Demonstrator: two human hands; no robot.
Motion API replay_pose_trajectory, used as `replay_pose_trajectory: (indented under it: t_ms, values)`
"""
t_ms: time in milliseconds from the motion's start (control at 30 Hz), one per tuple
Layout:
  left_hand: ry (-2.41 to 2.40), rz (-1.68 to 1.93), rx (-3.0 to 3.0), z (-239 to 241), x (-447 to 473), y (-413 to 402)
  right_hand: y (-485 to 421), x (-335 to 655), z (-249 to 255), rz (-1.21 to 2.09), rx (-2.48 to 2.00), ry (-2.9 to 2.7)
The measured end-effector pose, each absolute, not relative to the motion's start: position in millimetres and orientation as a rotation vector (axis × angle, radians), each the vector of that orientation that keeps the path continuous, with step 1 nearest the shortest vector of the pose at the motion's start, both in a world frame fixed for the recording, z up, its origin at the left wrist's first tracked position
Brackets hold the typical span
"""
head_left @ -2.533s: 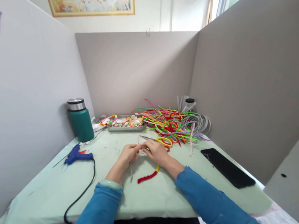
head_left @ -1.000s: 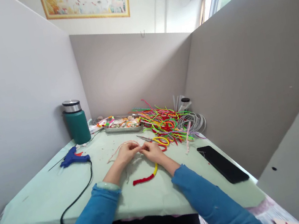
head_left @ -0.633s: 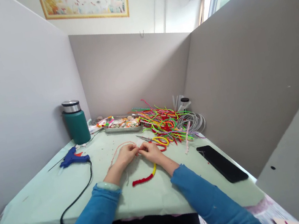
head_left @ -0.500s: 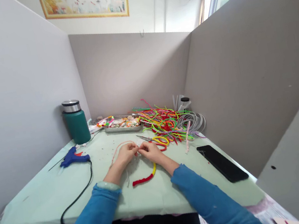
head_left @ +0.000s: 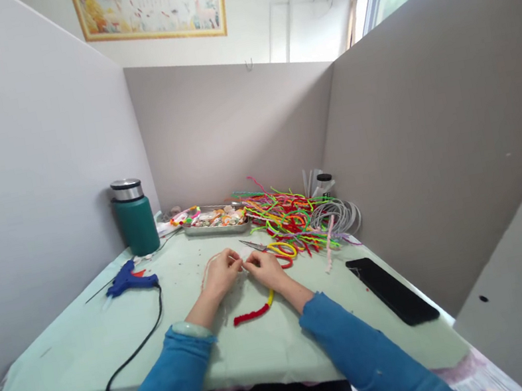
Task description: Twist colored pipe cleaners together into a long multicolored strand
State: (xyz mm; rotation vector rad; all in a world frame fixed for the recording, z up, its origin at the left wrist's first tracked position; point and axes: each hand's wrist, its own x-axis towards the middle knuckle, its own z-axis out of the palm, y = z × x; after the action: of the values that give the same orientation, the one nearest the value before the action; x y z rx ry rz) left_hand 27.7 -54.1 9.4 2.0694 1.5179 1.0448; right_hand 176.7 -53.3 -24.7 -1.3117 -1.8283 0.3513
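Note:
My left hand (head_left: 224, 273) is closed in a pinch, its fingertips close to those of my right hand (head_left: 264, 270), above the middle of the table. A pale pink pipe cleaner (head_left: 207, 266) curves out behind my left hand and runs into its fingers. My right hand is pinched too; what sits between its fingertips is too small to make out. Below the right hand lies a bent red and yellow pipe cleaner (head_left: 252, 315), its yellow end partly hidden by that hand. Scissors (head_left: 281, 250) with yellow and red handles rest just beyond my right hand.
A blue glue gun (head_left: 130, 279) with a black cord lies left, before a green bottle (head_left: 137, 224). At the back are a metal tray (head_left: 217, 230) of small pieces, heaped colourful pipe cleaners (head_left: 290, 217) and coiled grey wire (head_left: 340, 216). A black phone (head_left: 391, 290) lies right.
The view has tilted up slightly. Both hands stay pinched together in nearly the same spot, and less of the pale pink pipe cleaner shows behind my left hand.

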Motion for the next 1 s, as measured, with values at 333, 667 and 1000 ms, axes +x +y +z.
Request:
replay_pose_trajectory:
  t_ms: [333,667,1000]
  values:
    - [1.452,0.961,2.275,-0.5,28.2,-49.2,-55.3,177.5,-23.6,0.235,-1.39,-1.876]
    - [1.493,0.813,2.452,1.4,28.7,-55.7,-52.2,178.0,-26.2,0.22,-1.437,-1.871]
    - [1.538,0.704,2.361,2.0,26.4,-56.0,-57.3,177.3,-22.7,0.206,-1.439,-1.935]
